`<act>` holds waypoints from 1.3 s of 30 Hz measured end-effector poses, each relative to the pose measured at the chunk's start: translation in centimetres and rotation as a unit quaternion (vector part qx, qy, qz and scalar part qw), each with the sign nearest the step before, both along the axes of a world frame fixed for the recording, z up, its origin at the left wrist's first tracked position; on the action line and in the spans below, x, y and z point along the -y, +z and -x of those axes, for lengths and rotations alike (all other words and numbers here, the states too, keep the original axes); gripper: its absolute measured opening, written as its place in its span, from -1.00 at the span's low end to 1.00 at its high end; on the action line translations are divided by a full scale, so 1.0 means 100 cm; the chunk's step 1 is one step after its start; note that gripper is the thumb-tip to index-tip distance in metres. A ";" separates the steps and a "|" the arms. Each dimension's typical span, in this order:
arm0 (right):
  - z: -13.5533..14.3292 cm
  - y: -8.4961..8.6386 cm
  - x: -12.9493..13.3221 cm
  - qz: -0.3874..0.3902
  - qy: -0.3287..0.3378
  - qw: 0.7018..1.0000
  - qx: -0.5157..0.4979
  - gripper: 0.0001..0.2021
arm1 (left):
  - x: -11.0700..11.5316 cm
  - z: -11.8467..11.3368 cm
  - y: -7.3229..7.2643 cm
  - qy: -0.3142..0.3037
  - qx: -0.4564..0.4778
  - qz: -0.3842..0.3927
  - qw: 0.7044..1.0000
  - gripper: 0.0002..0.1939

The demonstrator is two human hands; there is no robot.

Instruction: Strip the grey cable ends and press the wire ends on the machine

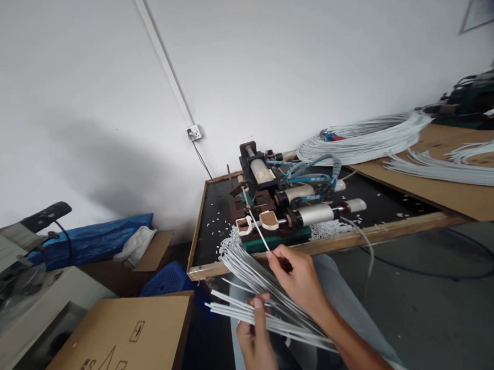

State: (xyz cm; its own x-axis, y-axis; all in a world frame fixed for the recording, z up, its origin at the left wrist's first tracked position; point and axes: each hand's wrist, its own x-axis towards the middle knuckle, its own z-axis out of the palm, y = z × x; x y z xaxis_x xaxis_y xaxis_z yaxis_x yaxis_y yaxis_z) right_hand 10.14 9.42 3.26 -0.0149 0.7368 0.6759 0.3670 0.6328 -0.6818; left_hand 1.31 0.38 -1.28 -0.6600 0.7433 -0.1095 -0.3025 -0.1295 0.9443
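My right hand [298, 276] pinches one thin white wire [259, 228], whose far end reaches into the pneumatic machine [268, 192] on the black-topped table. Lower and to the left, my left hand [257, 331] is closed round several white wires [232, 311], their ends pointing left. A larger bundle of white wires [251, 270] lies between the table edge and my lap, passing beneath my right hand. Small white cut pieces [326, 229] are scattered around the machine's base.
A big coil of white wire [364, 137] and more wires [457, 168] lie on cardboard [430, 197] at the right. A cardboard box [126, 340], a blue basket [167, 278] and grey equipment [42, 317] stand at the left. A wooden rim [414, 224] edges the table.
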 end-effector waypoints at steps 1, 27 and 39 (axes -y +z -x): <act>0.000 0.000 0.000 0.000 0.000 1.000 -0.001 -0.64 | 0.000 0.000 0.000 0.001 -0.001 0.001 1.000 -0.44; 0.002 -0.005 -0.005 -0.021 0.033 0.999 -0.018 -0.67 | 0.000 0.002 -0.005 -0.004 -0.001 -0.009 1.000 -0.43; -0.011 0.008 0.015 -0.031 0.160 0.986 0.019 -0.71 | 0.001 0.005 -0.011 -0.030 0.009 0.012 0.999 -0.36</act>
State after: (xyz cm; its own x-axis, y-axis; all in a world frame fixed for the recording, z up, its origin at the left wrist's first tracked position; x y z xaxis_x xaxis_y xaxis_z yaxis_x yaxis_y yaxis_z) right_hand 11.28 7.91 4.05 -0.2661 0.6481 0.7135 0.1666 0.7600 -0.6282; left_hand 0.81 0.25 -2.41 -0.6124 0.7781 -0.1398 -0.3267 -0.0881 0.9410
